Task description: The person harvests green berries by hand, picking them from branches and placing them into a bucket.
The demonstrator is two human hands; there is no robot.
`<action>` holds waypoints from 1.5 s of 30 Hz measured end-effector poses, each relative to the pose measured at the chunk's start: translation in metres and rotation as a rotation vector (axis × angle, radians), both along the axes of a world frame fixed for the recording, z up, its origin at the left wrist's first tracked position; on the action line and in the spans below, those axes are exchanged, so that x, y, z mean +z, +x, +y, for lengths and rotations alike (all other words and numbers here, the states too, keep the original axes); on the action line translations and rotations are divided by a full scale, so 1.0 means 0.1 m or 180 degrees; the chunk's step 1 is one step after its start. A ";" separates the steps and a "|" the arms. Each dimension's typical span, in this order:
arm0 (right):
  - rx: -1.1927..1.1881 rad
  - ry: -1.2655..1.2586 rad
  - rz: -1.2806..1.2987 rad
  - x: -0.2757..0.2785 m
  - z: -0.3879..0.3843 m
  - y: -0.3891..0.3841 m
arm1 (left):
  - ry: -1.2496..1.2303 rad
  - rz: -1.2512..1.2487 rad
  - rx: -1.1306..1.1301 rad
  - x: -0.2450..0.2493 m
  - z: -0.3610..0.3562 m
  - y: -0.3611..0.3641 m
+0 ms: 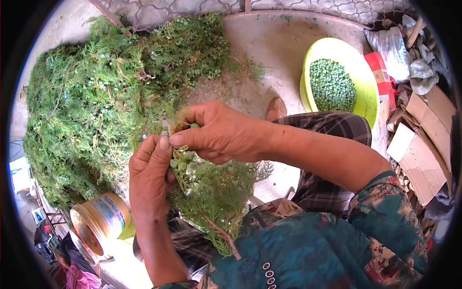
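Observation:
My left hand [150, 176] grips a leafy green sprig [211, 192] with small pale green berries on it, held over my lap. My right hand [219, 131] is just above, its thumb and fingers pinched on the sprig's top where the berries sit. The two hands touch at the fingertips. The sprig's woody stem [226, 238] points down toward my patterned teal sleeve.
A big heap of green branches [96, 101] covers the ground to the left. At the upper right stands a yellow-green bowl [365, 89] with picked green berries in it. A tin can [98, 221] lies at lower left. Cardboard and scraps [423, 144] pile up along the right edge.

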State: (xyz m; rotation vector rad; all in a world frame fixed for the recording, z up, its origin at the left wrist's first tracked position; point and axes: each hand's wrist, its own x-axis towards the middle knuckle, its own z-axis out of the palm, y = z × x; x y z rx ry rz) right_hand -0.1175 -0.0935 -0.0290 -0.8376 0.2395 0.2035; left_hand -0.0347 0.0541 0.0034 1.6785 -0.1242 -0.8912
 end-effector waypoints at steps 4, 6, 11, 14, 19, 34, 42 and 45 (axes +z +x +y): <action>0.0428 0.0405 -0.0304 -0.05 -0.04 0.00 | -0.0086 0.0380 0.0075 0.07 0.00 0.04; 0.0309 0.0196 -0.0334 0.05 -0.13 -0.06 | -0.0185 0.0501 0.0451 0.11 0.00 -0.05; -0.1268 -0.1076 -0.0209 0.32 -1.08 -0.36 | -0.0476 -0.0153 0.1555 0.28 -0.09 -0.25; -0.1613 -0.3983 0.0460 0.17 -1.85 -0.95 | -0.0383 -0.0056 0.0886 0.20 0.34 0.31; 0.0371 -0.7359 0.3032 -0.43 -2.46 -1.60 | -0.0043 -0.0659 0.0562 0.08 0.76 0.77; 0.2223 -0.6717 0.0997 -2.97 -0.66 -0.79 | 0.1082 -0.2300 -0.0204 -0.04 1.32 1.07; 0.2973 -0.7291 0.1111 -3.39 -0.46 -0.94 | 0.0848 -0.2681 -0.1188 -0.15 1.45 1.15; 0.3452 -0.6892 0.0910 -3.43 -0.53 -0.90 | 0.1404 -0.2167 0.0699 -0.21 1.24 0.95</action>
